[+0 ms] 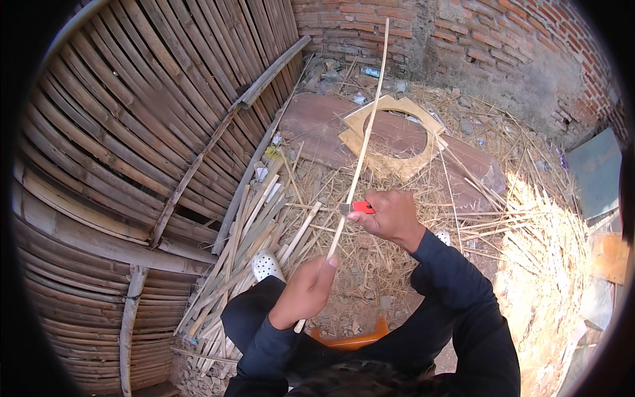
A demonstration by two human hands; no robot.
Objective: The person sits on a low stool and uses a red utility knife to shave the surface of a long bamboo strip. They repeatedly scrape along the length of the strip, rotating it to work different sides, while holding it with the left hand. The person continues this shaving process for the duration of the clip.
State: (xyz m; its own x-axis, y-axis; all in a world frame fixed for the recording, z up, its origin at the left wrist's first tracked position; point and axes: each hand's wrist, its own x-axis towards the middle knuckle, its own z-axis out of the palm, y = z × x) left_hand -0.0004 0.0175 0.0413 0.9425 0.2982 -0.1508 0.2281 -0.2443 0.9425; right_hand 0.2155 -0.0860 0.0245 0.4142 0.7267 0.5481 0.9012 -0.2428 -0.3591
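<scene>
A long, thin bamboo strip (pixel 368 132) slants from near my lap up toward the brick wall. My left hand (pixel 305 291) is closed around its lower part, and the tail end pokes out below the fist. Farther up the strip, my right hand (pixel 391 216) grips a red-handled cutter knife (pixel 361 208). The knife's grey blade lies against the strip, and my right thumb sits close beside it. Pale shavings (pixel 370 258) cover the ground beneath both hands.
Split bamboo pieces (pixel 248 228) are piled at my left, beside a bamboo slat wall (pixel 152 99). Ahead, a board with a round hole (pixel 357 126) rests on a reddish-brown slab (pixel 311 126). An orange seat edge (pixel 350 342) shows beneath me. A brick wall (pixel 377 33) stands beyond.
</scene>
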